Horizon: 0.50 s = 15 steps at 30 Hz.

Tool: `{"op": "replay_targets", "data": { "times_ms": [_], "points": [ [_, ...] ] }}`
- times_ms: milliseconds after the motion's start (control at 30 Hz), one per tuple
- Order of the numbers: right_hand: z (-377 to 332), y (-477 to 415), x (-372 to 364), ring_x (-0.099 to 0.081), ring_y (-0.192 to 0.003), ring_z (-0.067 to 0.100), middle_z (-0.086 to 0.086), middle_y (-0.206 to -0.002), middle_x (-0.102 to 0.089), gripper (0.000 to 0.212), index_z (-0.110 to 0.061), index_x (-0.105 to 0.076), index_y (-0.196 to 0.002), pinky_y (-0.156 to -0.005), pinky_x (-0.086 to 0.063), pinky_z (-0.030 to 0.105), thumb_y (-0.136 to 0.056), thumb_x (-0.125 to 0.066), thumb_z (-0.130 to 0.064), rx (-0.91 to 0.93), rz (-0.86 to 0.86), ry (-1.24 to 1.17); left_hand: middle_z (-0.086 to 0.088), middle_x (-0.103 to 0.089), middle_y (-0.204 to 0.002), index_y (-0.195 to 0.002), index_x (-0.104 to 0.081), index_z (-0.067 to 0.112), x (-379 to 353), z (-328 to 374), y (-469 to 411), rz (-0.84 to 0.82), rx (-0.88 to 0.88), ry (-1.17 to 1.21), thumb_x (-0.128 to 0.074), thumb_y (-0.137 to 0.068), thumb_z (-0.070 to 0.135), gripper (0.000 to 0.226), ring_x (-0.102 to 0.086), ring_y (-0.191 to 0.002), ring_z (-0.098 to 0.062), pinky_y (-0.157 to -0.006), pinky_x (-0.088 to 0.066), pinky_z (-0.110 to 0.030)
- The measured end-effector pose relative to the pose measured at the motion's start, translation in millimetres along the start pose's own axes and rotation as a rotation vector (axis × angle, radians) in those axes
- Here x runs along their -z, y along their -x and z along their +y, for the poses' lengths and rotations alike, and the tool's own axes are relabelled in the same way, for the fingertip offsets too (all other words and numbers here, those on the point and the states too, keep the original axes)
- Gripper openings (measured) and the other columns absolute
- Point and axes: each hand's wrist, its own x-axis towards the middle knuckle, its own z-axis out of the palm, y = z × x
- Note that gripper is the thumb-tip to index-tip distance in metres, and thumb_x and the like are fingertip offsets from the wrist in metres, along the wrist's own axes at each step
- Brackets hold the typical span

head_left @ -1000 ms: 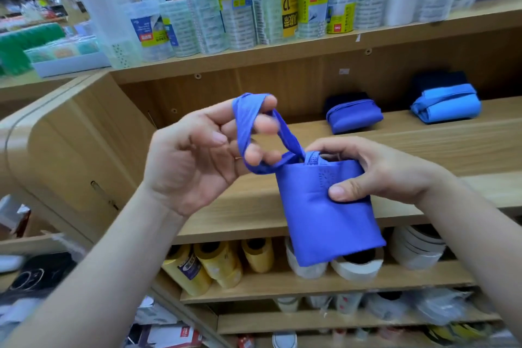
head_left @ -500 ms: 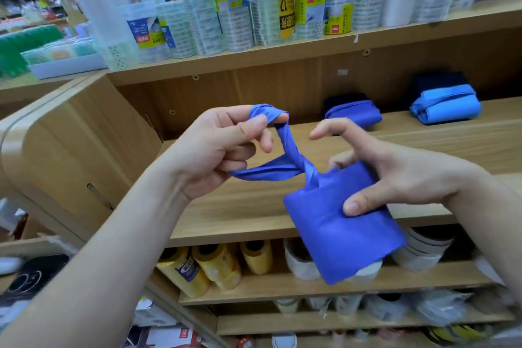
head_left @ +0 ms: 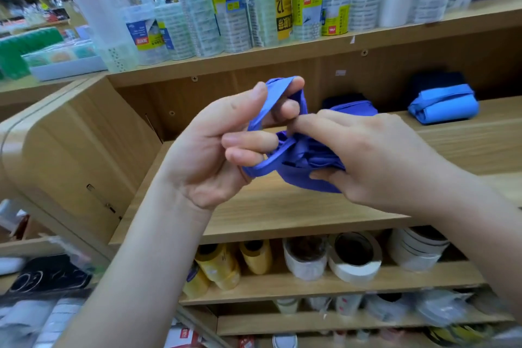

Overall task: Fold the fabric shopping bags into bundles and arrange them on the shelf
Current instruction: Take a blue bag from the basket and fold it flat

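Blue bag now bunched | right hand grips it | left hand holds handle

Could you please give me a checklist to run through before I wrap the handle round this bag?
1. Left hand holds the handle loop, fingers through it: ok.
2. Right hand grips the folded bag: ok.
3. Folds neat and square under the right hand: cannot tell, the hand covers most of the bag.
4. Handle free of twists: cannot tell, it bunches where it meets the bag.
5. Bare shelf shows below the hands for setting the bundle down: ok.
6. Blue bundle lies wrapped on the shelf as a pattern to copy: ok.
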Motion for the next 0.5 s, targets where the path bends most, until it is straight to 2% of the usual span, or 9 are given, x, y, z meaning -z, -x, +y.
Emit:
{"op": "replay_targets", "data": {
  "times_ms": [67, 133, 200, 300, 333, 400, 500],
  "points": [
    [3, 1, -7, -0.062, -0.074, 0.024, -0.01, -0.098, -0.062, 0.049, -0.027, -0.048, -0.116, -0.051, -0.05, 0.043, -0.072, -0.07, -0.024, -0.055, 0.101, -0.122, -0.004, -0.051, -0.082, -0.124, -0.053, -0.001, -2, -9, -2, 0.146, -0.056, 0.033, -0.065, -0.088, 0.013, 0.04, -0.044, -0.039, -0.004, -0.039, -0.044, -0.01],
    [6, 8, -14, -0.057, -0.074, 0.014, -0.016, -0.095, -0.058, 0.042, -0.023, -0.054, -0.108, -0.055, -0.051, 0.043, -0.071, -0.072, -0.018, -0.117, 0.165, -0.234, 0.002, -0.045, -0.063, -0.104, -0.062, 0.001, -3, -19, -4, 0.403, -0.145, -0.026, -0.067, -0.082, 0.017, 0.027, -0.038, -0.034, -0.002, -0.036, -0.038, -0.007],
    [6, 14, -21, -0.051, -0.073, 0.009, -0.018, -0.093, -0.056, 0.04, -0.021, -0.056, -0.104, -0.055, -0.05, 0.041, -0.069, -0.071, -0.012, -0.138, 0.21, -0.266, 0.003, -0.043, -0.057, -0.087, -0.064, 0.004, 2, -27, -4, 0.635, -0.215, -0.125, -0.065, -0.076, 0.016, 0.017, -0.033, -0.033, -0.001, -0.035, -0.035, -0.006],
    [1, 17, -28, -0.046, -0.077, -0.002, -0.024, -0.096, -0.048, 0.044, -0.023, -0.052, -0.105, -0.063, -0.046, 0.023, -0.069, -0.068, -0.005, -0.092, 0.24, -0.324, 0.001, -0.05, -0.055, -0.07, -0.074, 0.01, 14, -40, -6, 0.865, -0.266, -0.36, -0.068, -0.07, 0.016, 0.008, -0.037, -0.037, 0.0, -0.038, -0.039, -0.011],
    [0, 17, -30, -0.046, -0.08, -0.005, -0.025, -0.098, -0.046, 0.045, -0.023, -0.052, -0.107, -0.066, -0.044, 0.016, -0.07, -0.067, -0.002, -0.083, 0.244, -0.353, 0.002, -0.054, -0.053, -0.067, -0.075, 0.011, 18, -45, -7, 0.936, -0.272, -0.482, -0.07, -0.075, 0.013, 0.009, -0.041, -0.039, -0.001, -0.04, -0.042, -0.014],
    [-1, 18, -34, -0.05, -0.082, -0.004, -0.025, -0.097, -0.047, 0.043, -0.023, -0.053, -0.107, -0.07, -0.042, 0.013, -0.073, -0.067, -0.001, -0.092, 0.267, -0.429, 0.001, -0.063, -0.056, -0.069, -0.073, 0.012, 24, -53, -8, 1.049, -0.282, -0.73, -0.068, -0.085, 0.005, 0.018, -0.052, -0.047, -0.006, -0.047, -0.048, -0.018],
    [-4, 17, -39, -0.057, -0.086, -0.001, -0.018, -0.093, -0.055, 0.039, -0.026, -0.054, -0.105, -0.076, -0.042, 0.013, -0.077, -0.072, -0.005, -0.155, 0.314, -0.595, -0.005, -0.071, -0.069, -0.079, -0.071, 0.013, 27, -58, -9, 1.022, -0.322, -0.815, -0.063, -0.091, 0.005, 0.017, -0.063, -0.065, -0.014, -0.059, -0.052, -0.024]
  ]
}}
